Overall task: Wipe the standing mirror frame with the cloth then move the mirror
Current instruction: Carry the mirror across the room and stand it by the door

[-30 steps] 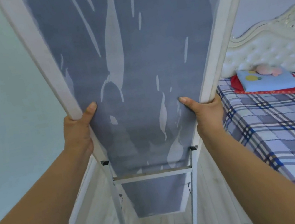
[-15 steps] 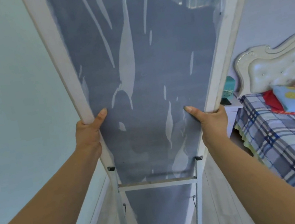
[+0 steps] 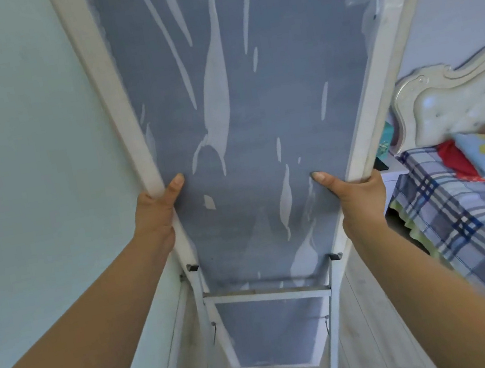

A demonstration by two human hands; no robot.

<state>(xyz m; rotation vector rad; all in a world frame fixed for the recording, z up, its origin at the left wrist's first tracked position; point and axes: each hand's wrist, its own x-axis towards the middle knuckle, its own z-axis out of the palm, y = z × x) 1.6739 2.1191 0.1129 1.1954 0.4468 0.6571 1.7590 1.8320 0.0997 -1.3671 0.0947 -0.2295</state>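
The standing mirror (image 3: 240,120) fills the middle of the head view, seen from its back: a grey-blue panel with pale wrinkled film, a white frame (image 3: 110,93) and a white metal stand (image 3: 266,294) below. My left hand (image 3: 156,214) grips the left frame edge, thumb on the back panel. My right hand (image 3: 359,196) grips the right frame edge the same way. Both hold the mirror at about mid-height. No cloth is in view.
A pale wall (image 3: 21,156) runs close along the left. A bed (image 3: 482,224) with a plaid cover, pillows and a white padded headboard (image 3: 458,102) stands at the right. A small white nightstand (image 3: 393,171) sits beside it. Light wood floor (image 3: 373,338) lies below.
The view has swung left over the second: the bed and headboard have slid toward the right edge and the left wall takes more room. Both hands keep the same hold on the frame.
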